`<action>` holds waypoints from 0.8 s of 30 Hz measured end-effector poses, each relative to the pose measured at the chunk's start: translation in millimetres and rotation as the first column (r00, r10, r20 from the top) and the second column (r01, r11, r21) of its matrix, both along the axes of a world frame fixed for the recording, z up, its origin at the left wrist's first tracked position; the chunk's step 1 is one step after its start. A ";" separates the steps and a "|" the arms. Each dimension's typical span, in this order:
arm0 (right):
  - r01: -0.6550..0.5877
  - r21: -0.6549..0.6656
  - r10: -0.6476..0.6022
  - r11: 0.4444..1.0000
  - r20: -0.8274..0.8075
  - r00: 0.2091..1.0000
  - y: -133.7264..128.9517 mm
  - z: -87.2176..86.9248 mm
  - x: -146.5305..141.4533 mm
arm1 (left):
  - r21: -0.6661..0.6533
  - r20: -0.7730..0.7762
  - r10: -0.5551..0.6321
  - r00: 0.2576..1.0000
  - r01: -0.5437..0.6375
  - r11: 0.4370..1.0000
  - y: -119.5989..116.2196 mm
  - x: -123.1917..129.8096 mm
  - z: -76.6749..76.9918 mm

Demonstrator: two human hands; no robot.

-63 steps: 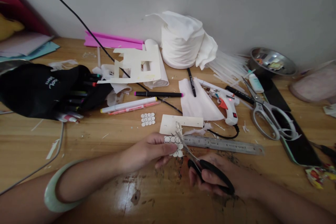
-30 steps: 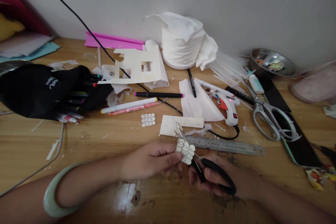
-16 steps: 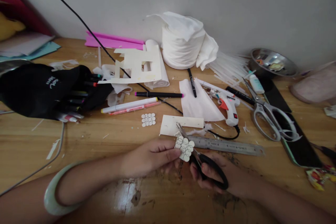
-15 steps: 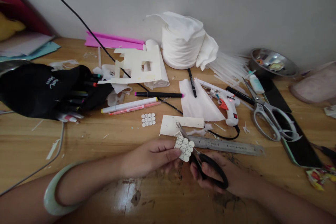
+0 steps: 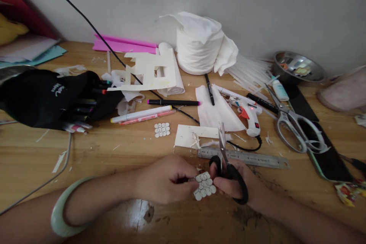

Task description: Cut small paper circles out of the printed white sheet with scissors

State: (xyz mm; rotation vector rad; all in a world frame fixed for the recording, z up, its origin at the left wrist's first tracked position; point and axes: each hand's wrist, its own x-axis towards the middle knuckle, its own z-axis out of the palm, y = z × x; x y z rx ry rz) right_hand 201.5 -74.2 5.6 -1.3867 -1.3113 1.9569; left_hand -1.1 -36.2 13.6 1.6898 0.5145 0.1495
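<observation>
Between its thumb and fingers, my left hand [image 5: 171,179] pinches a small white paper cutout [image 5: 204,186] with a scalloped edge and drawn overlapping circles. My right hand [image 5: 240,183] has its fingers in the loops of black-handled scissors [image 5: 224,156], whose blades point up and away, slightly parted and off the cutout. The right fingertips are close to the cutout's right edge; whether they touch it is hard to tell. A similar circle-patterned cutout [image 5: 162,129] lies flat on the table to the left. Beyond my hands are a cream paper piece [image 5: 183,135] and a metal ruler [image 5: 251,158].
Markers [image 5: 173,102] and a black pen pouch [image 5: 42,99] lie on the left. A white cloth roll [image 5: 200,49] stands at the back. Toward the right are a glue gun [image 5: 251,118], large grey scissors [image 5: 288,122], a metal bowl [image 5: 299,66] and a phone [image 5: 328,156].
The scissors have swung from pointing up-left beside the cutout to pointing upward, clear of it. The cutout has moved down and slightly right in my left hand. Thin paper scraps now lie on the cream paper.
</observation>
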 end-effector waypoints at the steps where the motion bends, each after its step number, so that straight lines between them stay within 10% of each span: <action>1: -0.002 0.021 0.002 1.000 -0.003 1.000 -0.3 0.5 -0.7 | 0.010 -0.002 -0.004 1.000 0.004 1.000 -0.3 0.0 -0.6; 24: -0.036 0.138 0.025 0.990 0.080 0.996 -4.5 7.0 -2.3 | -0.018 -0.009 0.021 1.000 -0.021 1.000 -0.2 2.4 0.3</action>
